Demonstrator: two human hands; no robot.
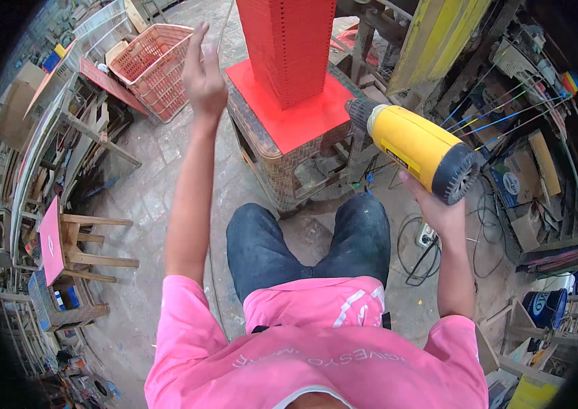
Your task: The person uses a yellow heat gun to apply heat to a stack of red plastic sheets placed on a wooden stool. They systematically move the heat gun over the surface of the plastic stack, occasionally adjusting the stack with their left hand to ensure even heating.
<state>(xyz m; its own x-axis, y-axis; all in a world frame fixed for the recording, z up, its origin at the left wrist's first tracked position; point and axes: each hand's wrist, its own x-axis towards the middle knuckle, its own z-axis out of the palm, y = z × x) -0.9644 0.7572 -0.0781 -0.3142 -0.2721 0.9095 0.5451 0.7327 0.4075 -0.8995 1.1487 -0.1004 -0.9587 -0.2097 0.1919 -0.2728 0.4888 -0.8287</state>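
Observation:
In my right hand (441,210) is a yellow heat gun (415,143) with a black ribbed rear cap and a dark nozzle. My fingers wrap its grip, mostly hidden under the body. The nozzle points up and left, toward a tall red box-like column (289,58) with dotted edges, and stops short of it. Raised to the left of that column is my left hand (205,78), empty, its fingers stretched out. The column rises from a flat red base (289,129) lying on a worn stool (262,160) in front of my knees.
A coral plastic crate (159,78) stands beyond my left forearm. Farther left, a wooden stool with a pink top (51,238) lies on its side. On the floor right of my legs are black cables and a white power socket (426,236). Cluttered shelves (548,163) line the right.

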